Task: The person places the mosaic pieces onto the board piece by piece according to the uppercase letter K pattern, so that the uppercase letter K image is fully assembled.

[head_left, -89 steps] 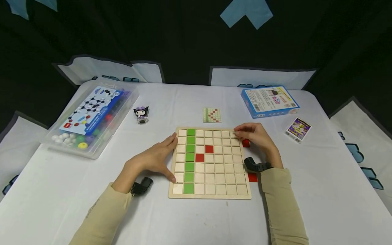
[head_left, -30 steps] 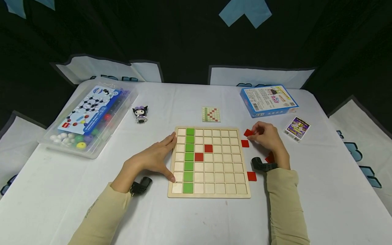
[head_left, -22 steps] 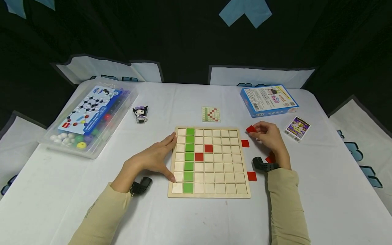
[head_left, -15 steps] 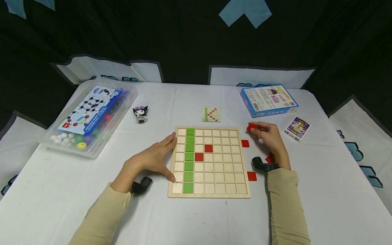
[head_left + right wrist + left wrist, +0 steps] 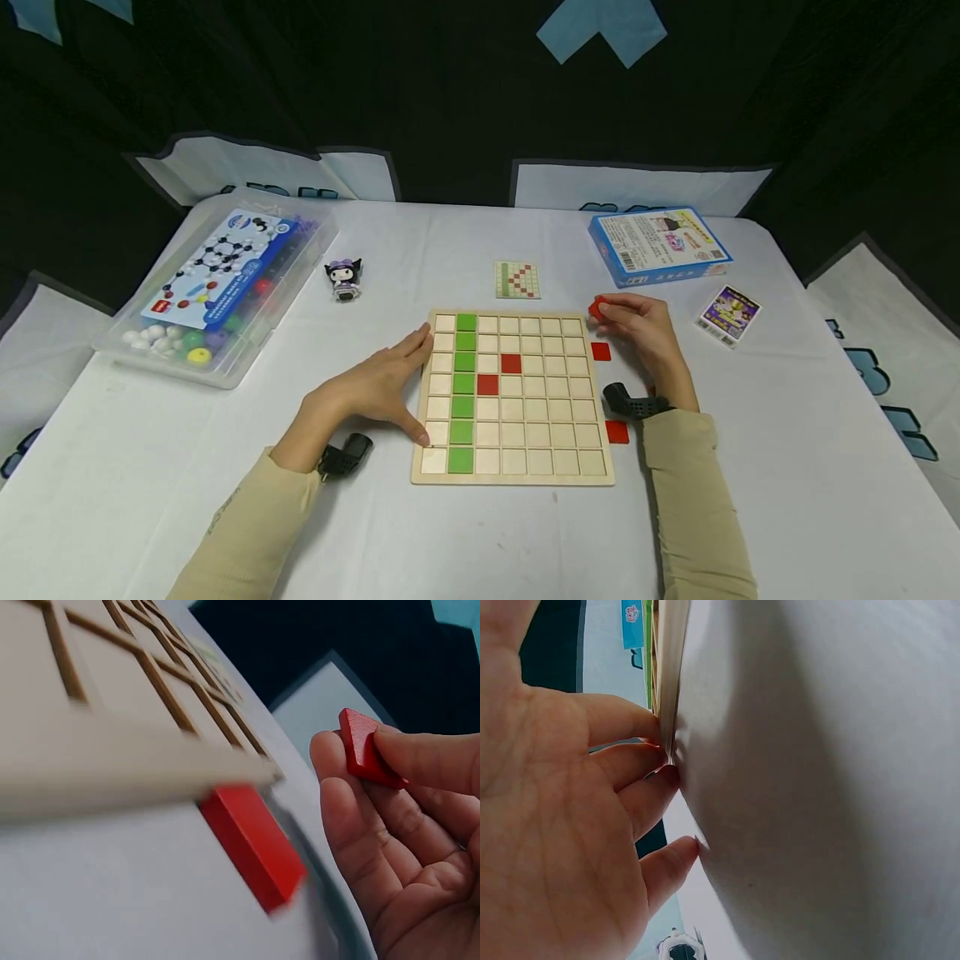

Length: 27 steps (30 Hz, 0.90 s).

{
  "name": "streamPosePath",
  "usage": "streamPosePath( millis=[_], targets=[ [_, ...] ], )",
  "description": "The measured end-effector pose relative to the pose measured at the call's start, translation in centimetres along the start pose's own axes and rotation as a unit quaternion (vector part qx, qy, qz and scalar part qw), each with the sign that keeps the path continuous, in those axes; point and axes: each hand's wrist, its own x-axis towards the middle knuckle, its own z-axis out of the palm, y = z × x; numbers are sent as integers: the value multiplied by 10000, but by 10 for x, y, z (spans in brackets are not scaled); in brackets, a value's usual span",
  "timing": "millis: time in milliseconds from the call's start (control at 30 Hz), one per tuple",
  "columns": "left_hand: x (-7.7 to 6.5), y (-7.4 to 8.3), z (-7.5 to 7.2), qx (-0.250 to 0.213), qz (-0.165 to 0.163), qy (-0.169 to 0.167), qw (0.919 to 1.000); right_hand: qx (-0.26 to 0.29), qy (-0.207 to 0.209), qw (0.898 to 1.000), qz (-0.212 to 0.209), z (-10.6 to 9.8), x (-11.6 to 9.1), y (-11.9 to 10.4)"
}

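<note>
My right hand pinches a small red square tile between thumb and fingers, just off the upper right corner of the wooden grid board. With thumb and fingers spread, my left hand rests along the board's left edge; in the left wrist view its fingertips touch that edge. A column of green tiles fills the second column from the left. Two red tiles lie in cells, one diagonally above the other. Loose red tiles lie right of the board, one upper and one lower.
A small pattern card lies behind the board. At the left are a figurine and a clear plastic case of coloured balls. A blue box and a purple card pack lie at the right. Another red tile is mostly hidden by the right wrist.
My right hand drew back from the board's upper right corner, picked up a red tile, turned it in the fingers and came left towards the board again. The left hand stays put.
</note>
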Motion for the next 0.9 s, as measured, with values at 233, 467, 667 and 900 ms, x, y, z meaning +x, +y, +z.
streamPosePath(
  millis=[233, 467, 667, 900],
  targets=[
    [-1, 0, 0, -20, 3, -13, 10000, -155, -494, 9987, 27, 27, 4, -4],
    [0, 0, 1, 1, 48, 30, 10000, -1216, -1119, 9859, -261, 52, 6, -4],
    [-1, 0, 0, 25, 60, 53, 10000, -1934, -1371, 9708, -378, 60, 6, -5],
    [0, -1, 0, 70, 34, 76, 9999, -2679, -1488, 9510, -410, 63, 5, -8]
  ],
)
